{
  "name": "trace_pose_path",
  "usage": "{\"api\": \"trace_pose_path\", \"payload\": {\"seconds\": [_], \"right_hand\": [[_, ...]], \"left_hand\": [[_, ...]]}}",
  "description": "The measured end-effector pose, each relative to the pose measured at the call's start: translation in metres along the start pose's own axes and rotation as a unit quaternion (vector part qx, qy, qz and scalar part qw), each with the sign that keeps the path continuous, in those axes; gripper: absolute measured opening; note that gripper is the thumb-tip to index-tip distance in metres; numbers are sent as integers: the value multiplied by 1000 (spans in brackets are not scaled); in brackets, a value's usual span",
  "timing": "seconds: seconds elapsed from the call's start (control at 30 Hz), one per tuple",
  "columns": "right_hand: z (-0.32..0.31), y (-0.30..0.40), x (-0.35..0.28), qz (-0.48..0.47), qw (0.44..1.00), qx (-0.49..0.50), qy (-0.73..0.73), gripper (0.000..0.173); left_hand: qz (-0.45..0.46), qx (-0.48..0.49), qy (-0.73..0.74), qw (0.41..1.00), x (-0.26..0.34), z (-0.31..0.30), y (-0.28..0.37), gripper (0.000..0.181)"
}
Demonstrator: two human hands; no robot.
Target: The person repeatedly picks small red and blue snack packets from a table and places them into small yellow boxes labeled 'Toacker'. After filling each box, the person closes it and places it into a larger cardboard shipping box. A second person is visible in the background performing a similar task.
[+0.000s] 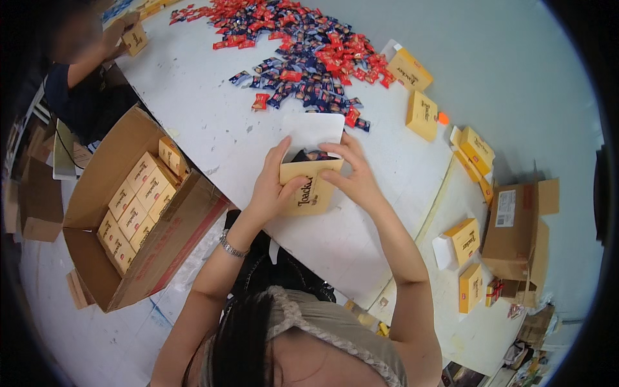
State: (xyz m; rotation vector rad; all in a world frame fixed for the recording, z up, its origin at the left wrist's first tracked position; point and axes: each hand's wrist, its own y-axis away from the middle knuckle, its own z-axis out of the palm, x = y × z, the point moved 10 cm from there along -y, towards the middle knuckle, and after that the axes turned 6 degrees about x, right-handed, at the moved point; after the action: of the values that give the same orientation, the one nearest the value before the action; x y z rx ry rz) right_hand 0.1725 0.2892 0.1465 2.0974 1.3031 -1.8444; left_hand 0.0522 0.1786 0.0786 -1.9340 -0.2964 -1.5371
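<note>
A yellow Loacker carton [314, 193] stands before me on the white table with its top open. Its white lid flap [314, 130] is raised at the back. Dark blue wrapped sweets [309, 156] show inside the opening. My left hand [272, 186] clasps the carton's left side, thumb across the front panel. At the right side is my right hand [355, 176], its forefinger at the opening and its thumb by the front edge; some of its fingertips are hidden behind the flap.
Red and dark blue wrapped sweets [309, 63] spread over the far table [193, 96]. At left, a large cardboard box [159, 251] holds several yellow cartons [130, 213]. More cartons [421, 115] line the right, near a brown box [510, 232]. Another person [87, 82] handles a carton at upper left.
</note>
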Motion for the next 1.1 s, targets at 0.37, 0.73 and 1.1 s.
{"api": "trace_pose_path", "payload": {"seconds": [0.37, 0.73, 1.1], "right_hand": [[23, -1, 44, 137, 975, 63, -164, 13], [31, -8, 20, 139, 985, -81, -58, 17], [41, 61, 8, 63, 997, -8, -54, 26]], "left_hand": [[-95, -75, -15, 993, 5, 12, -5, 41], [5, -32, -17, 999, 8, -1, 5, 70], [-12, -62, -49, 997, 41, -40, 12, 31]]}}
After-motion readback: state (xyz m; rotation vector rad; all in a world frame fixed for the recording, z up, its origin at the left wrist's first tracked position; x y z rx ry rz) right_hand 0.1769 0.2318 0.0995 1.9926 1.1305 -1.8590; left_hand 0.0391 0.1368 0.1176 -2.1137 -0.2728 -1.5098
